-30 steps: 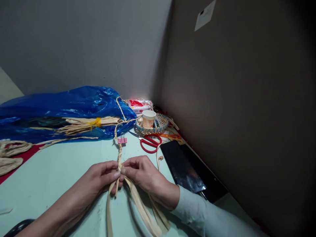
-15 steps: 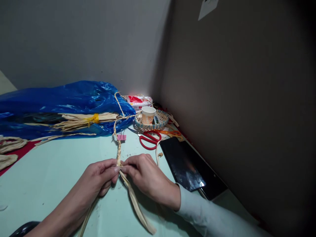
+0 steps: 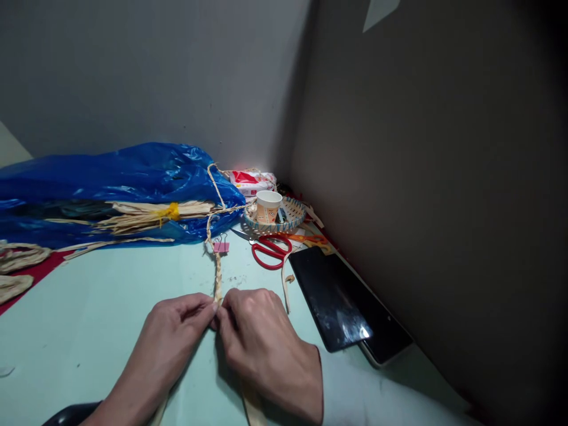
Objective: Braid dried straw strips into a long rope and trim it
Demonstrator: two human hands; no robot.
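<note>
A pale straw braid [image 3: 218,273] runs from the back of the table down to my fingers. Beside its upper part sits a pink binder clip [image 3: 220,247]. My left hand [image 3: 180,331] is closed, thumb and fingers pinching the near end of the braid from the left. My right hand [image 3: 261,343] is closed at the same spot from the right, knuckles up, its fingertips partly hidden. Loose flat strands hang toward me: one strand [image 3: 254,408] shows below my right hand, another [image 3: 158,413] beside my left wrist.
A blue plastic bag [image 3: 133,171] with a yellow-tied straw bundle [image 3: 190,209] lies along the wall. Right of it stand a woven basket [image 3: 293,223], a paper cup [image 3: 268,207] and red-handled scissors [image 3: 270,251]. Dark phone-like slabs [image 3: 328,302] flank my right arm.
My right hand has turned over the braid's end and come nearer to me, covering the loose strand. My left hand keeps its pinch, slightly lower.
</note>
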